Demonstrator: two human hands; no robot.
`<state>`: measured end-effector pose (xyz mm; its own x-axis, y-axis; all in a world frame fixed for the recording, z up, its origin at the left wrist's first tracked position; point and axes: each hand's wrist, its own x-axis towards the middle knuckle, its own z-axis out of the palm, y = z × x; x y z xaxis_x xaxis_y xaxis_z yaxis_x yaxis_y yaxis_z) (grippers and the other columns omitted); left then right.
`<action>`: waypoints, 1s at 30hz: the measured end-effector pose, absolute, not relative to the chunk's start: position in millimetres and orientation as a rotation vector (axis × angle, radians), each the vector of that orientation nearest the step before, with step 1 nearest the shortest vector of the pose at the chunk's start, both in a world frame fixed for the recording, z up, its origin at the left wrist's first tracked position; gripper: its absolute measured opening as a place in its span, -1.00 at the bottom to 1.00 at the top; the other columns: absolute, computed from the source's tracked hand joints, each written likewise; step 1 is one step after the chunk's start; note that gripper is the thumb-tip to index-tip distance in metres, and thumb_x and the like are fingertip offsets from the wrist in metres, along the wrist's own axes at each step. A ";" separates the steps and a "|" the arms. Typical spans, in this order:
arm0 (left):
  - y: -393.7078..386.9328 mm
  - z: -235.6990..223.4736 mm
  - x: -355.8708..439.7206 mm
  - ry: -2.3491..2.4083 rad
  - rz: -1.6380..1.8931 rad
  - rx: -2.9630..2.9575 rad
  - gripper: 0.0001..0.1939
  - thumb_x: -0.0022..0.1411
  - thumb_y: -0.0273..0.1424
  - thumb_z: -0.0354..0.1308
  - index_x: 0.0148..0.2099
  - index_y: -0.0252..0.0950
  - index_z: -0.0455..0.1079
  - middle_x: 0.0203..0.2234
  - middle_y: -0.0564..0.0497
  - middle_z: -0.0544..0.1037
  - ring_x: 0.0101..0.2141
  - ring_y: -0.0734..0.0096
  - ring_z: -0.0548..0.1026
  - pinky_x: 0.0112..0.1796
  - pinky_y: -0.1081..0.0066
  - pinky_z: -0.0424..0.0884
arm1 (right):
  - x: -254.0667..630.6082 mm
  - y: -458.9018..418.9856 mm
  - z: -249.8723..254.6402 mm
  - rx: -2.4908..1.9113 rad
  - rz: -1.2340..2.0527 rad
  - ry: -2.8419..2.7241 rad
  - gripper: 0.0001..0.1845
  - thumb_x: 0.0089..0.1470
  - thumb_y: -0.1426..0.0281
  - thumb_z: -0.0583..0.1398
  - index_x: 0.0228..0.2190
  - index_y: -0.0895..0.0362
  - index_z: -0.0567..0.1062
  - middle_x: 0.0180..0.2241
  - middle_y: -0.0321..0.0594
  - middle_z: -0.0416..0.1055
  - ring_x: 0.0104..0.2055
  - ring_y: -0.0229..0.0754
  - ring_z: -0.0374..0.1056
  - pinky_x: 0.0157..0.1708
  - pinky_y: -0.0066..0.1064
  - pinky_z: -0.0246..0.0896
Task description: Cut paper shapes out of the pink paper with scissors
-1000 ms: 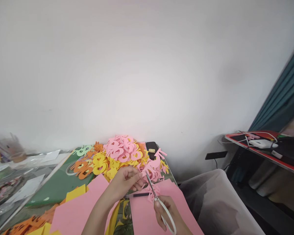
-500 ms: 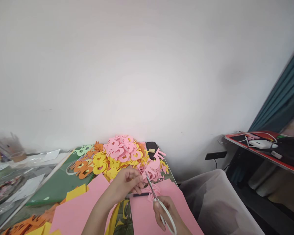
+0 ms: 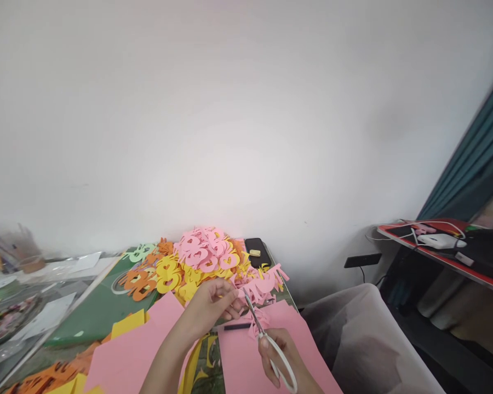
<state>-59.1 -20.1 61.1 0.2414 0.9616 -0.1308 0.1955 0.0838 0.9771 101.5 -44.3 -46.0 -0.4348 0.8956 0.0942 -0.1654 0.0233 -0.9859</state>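
From the head view, the left hand (image 3: 211, 309) pinches a jagged pink paper cut-out (image 3: 261, 287) up above the pink card sheets (image 3: 271, 355), a hold that brings its lower edge to the blades (image 3: 250, 311) of the white-handled scissors (image 3: 260, 329) gripped in the right hand (image 3: 277, 357); the hands are apart, joined only through paper and steel. Beyond them, a pile of pink and yellow cut-outs (image 3: 203, 251) lies on a green cutting mat (image 3: 94, 314), near a black phone (image 3: 257, 251). The fingers (image 3: 227, 301) hide part of the cut-out, and whether the blades are biting it is hard to make out.
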 end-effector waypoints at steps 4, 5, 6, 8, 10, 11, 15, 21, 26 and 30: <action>-19.2 61.8 -58.2 1.182 0.905 1.386 -0.73 -0.02 -0.20 0.10 -0.49 -0.33 0.28 -0.60 0.03 0.49 -0.55 0.44 0.44 -0.50 0.49 0.28 | 102.0 -43.8 -48.7 -0.780 1.564 -1.441 -0.47 -0.13 -0.07 0.03 -0.73 0.11 0.08 -0.90 -0.50 -0.05 -0.85 -0.49 -0.18 -0.79 -0.54 -0.39; -18.7 61.5 -58.5 1.165 0.920 1.402 -0.74 -0.01 -0.21 0.09 -0.50 -0.33 0.28 -0.61 0.03 0.48 -0.55 0.44 0.43 -0.48 0.48 0.28 | 102.1 -43.7 -49.3 -0.776 1.568 -1.446 -0.47 -0.13 -0.07 0.03 -0.73 0.11 0.08 -0.90 -0.50 -0.04 -0.86 -0.49 -0.19 -0.79 -0.54 -0.39; -18.3 61.0 -59.0 1.146 0.934 1.420 -0.75 0.00 -0.22 0.09 -0.50 -0.33 0.29 -0.62 0.04 0.47 -0.53 0.44 0.42 -0.46 0.47 0.28 | 102.2 -43.5 -50.1 -0.774 1.573 -1.448 -0.47 -0.13 -0.07 0.02 -0.73 0.11 0.08 -0.90 -0.49 -0.04 -0.86 -0.50 -0.19 -0.79 -0.55 -0.39; -17.2 59.4 -60.0 1.133 0.955 1.464 -0.76 0.01 -0.24 0.07 -0.51 -0.32 0.29 -0.63 0.04 0.46 -0.52 0.42 0.42 -0.41 0.45 0.29 | 102.0 -42.1 -53.3 -0.782 1.584 -1.441 -0.47 -0.12 -0.06 0.03 -0.73 0.11 0.08 -0.90 -0.50 -0.03 -0.86 -0.50 -0.20 -0.80 -0.55 -0.40; -16.1 57.4 -60.5 1.177 0.972 1.517 -0.78 0.03 -0.26 0.05 -0.50 -0.32 0.29 -0.63 0.05 0.45 -0.52 0.43 0.40 -0.42 0.45 0.27 | 101.2 -39.4 -58.6 -0.799 1.603 -1.420 -0.47 -0.14 -0.06 0.04 -0.74 0.11 0.07 -0.92 -0.51 -0.06 -0.88 -0.50 -0.19 -0.82 -0.55 -0.42; -15.6 56.4 -60.6 1.211 0.986 1.548 -0.79 0.04 -0.27 0.04 -0.51 -0.31 0.28 -0.63 0.07 0.43 -0.54 0.45 0.38 -0.43 0.46 0.26 | 100.8 -38.0 -61.4 -0.807 1.618 -1.409 -0.46 -0.14 -0.06 0.05 -0.75 0.11 0.07 -0.92 -0.51 -0.07 -0.89 -0.50 -0.19 -0.82 -0.55 -0.42; -15.0 54.9 -59.3 1.258 1.022 1.659 -0.81 0.05 -0.32 0.02 -0.54 -0.29 0.25 -0.66 0.13 0.36 -0.57 0.50 0.32 -0.47 0.50 0.21 | 99.8 -37.0 -65.6 -0.768 1.647 -1.397 -0.48 -0.12 -0.05 0.04 -0.72 0.11 0.10 -0.92 -0.47 0.02 -0.88 -0.48 -0.15 -0.82 -0.55 -0.38; -17.4 58.7 -57.2 1.201 0.916 1.693 -0.81 0.06 -0.33 0.00 -0.54 -0.28 0.26 -0.64 0.12 0.35 -0.55 0.48 0.33 -0.44 0.47 0.22 | 104.2 -47.3 -46.1 -0.789 1.576 -1.437 -0.50 -0.09 -0.05 0.01 -0.67 0.12 0.12 -0.86 -0.47 0.03 -0.80 -0.45 -0.14 -0.73 -0.53 -0.28; -17.1 55.7 -60.5 1.396 0.984 1.754 -0.83 0.02 -0.31 0.04 -0.52 -0.26 0.32 -0.50 0.07 0.33 -0.44 0.43 0.32 -0.40 0.46 0.21 | 107.4 -47.0 -37.2 -0.841 1.530 -1.490 -0.47 -0.11 -0.08 -0.01 -0.72 0.10 0.07 -0.88 -0.48 -0.05 -0.79 -0.44 -0.18 -0.71 -0.51 -0.30; -15.7 52.1 -64.3 1.335 0.987 1.689 -0.82 0.01 -0.26 0.06 -0.47 -0.27 0.34 -0.31 0.01 0.33 -0.48 0.49 0.33 -0.48 0.48 0.23 | 107.4 -47.9 -33.9 -0.886 1.545 -1.485 -0.46 -0.15 -0.10 0.00 -0.72 0.09 0.06 -0.87 -0.49 -0.08 -0.79 -0.43 -0.17 -0.72 -0.51 -0.32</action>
